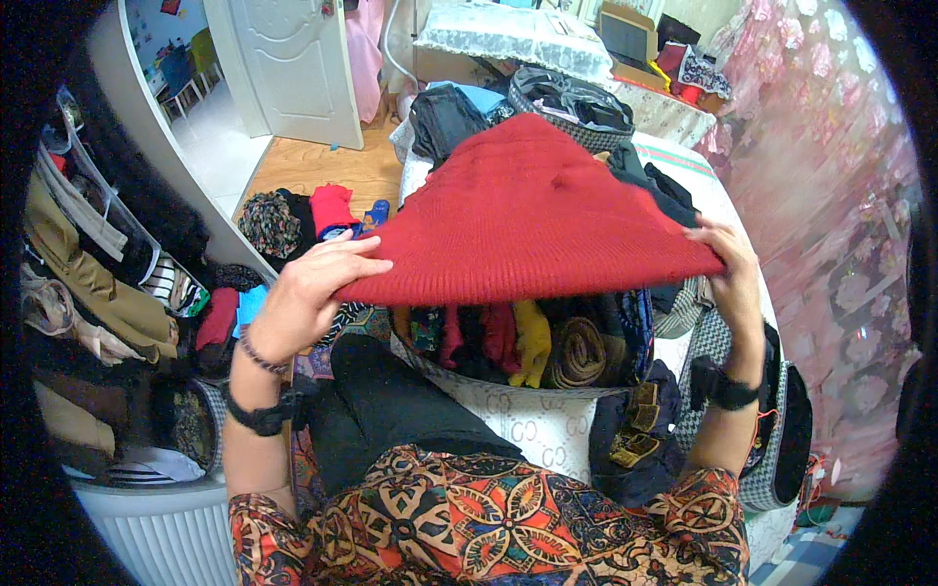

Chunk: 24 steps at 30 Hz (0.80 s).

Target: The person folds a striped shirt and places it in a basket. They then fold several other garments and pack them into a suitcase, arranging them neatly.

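Observation:
A red ribbed knit garment (535,212) is stretched out in front of me by its near edge. My left hand (315,286) grips its left corner, with the thumb beneath the cloth. At the right corner, my right hand (722,253) pinches the same edge. Below the knit stands a fabric storage basket (498,384), partly covered by it. Inside the basket I see a yellow cloth item (531,344) and a rolled brown garment (582,351) among dark and pink clothes.
A second houndstooth basket (571,110) with clothes stands farther back on the bed (542,432). Dark garments with gold buckles (637,439) lie to the right. On the left is an open wardrobe (110,242) with clothes. Clothes and a blue slipper (376,214) lie on the wooden floor.

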{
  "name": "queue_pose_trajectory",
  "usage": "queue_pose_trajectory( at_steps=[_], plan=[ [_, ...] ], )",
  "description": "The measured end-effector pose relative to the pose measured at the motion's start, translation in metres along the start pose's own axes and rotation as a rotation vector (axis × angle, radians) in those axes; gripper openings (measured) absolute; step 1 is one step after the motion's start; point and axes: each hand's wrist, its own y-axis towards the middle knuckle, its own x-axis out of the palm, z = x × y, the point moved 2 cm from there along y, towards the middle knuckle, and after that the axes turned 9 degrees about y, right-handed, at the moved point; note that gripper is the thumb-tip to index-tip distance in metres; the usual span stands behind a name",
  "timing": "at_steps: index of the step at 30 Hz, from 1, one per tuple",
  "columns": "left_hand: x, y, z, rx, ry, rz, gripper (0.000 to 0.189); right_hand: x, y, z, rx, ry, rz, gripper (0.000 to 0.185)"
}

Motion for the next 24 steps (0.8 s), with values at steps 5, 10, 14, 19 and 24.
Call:
queue_pose_trajectory(
  at_steps=[5, 10, 14, 19, 24],
  plan=[
    [-0.046, -0.02, 0.051, 0.151, -0.076, -0.269, 0.05, -0.059, -0.051, -0.042, 0.149, 0.015, -0.194, 0.023],
    [-0.03, -0.048, 0.07, 0.168, -0.319, -0.605, 0.05, -0.056, -0.092, -0.052, 0.327, 0.202, -0.429, 0.021],
    [-0.005, -0.057, 0.057, 0.153, -0.487, -0.741, 0.047, -0.04, -0.107, -0.03, 0.546, 0.361, -0.63, 0.022],
    [0.011, -0.034, 0.007, 0.082, -0.579, -0.682, 0.024, -0.025, -0.084, 0.014, 0.585, 0.569, -0.632, 0.011],
    [0.05, 0.012, -0.077, -0.466, -0.58, -0.532, 0.022, 0.041, -0.005, 0.072, 0.464, 0.479, -0.47, 0.01]
  ],
)
